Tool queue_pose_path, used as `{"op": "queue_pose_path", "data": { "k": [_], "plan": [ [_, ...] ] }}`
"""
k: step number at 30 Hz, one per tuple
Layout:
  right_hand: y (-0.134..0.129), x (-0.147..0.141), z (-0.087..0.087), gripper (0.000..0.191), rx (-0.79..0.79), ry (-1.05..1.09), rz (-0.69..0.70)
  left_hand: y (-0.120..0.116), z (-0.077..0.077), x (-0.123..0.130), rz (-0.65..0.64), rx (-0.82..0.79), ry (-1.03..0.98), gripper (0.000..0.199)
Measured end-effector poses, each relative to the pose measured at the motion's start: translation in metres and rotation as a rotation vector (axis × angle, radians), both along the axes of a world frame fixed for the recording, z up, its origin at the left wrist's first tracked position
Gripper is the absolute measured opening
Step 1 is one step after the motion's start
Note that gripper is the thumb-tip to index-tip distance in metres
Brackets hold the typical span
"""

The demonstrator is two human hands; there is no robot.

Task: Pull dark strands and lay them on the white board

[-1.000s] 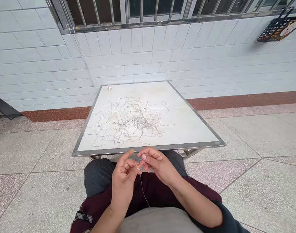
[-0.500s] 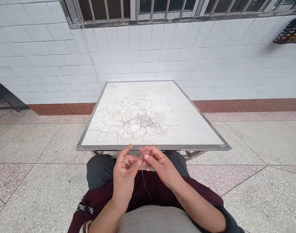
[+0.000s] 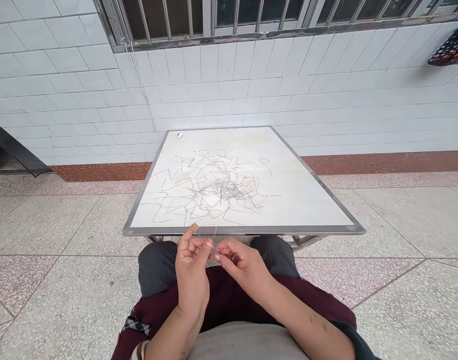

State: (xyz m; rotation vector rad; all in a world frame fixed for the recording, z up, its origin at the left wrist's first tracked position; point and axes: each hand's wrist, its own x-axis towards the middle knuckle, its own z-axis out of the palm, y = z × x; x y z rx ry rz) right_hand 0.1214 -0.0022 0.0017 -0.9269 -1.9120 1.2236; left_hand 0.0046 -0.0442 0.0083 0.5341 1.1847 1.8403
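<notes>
Just in front of the table's near edge, my left hand (image 3: 193, 265) pinches a thin wire (image 3: 215, 231) between thumb and fingertips. The wire bends up into a round loop above the fingertips. My right hand (image 3: 242, 262) is closed in a pinch at the lower part of the same wire, close beside the left fingertips. A tan wrap (image 3: 193, 228) covers the tip of the left index finger. On the white table (image 3: 307, 210) lies a tangle of thin bent wires (image 3: 225, 190). A single wire with a round loop (image 3: 264, 161) rests to the right of it.
A small white and red item (image 3: 180, 135) lies at the table's far left corner. Behind the table stands a white tiled wall (image 3: 229, 90) with a barred window (image 3: 221, 20). A patterned cloth item (image 3: 450, 50) hangs at the right.
The wire's loop now stands up above my left fingertips, and its hanging tail no longer shows. My right hand has shifted slightly down and left. The view has moved a little.
</notes>
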Motion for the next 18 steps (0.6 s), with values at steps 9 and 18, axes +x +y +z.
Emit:
{"op": "queue_pose_path", "data": {
  "k": [9, 18],
  "plan": [
    [0.005, 0.005, 0.002, 0.008, 0.196, -0.089, -0.135, 0.012, -0.008, 0.001, -0.055, 0.021, 0.084, 0.043],
    [0.015, 0.009, 0.000, 0.007, 0.301, -0.157, -0.213, 0.017, -0.004, 0.002, -0.137, 0.023, 0.177, 0.048]
  ]
}}
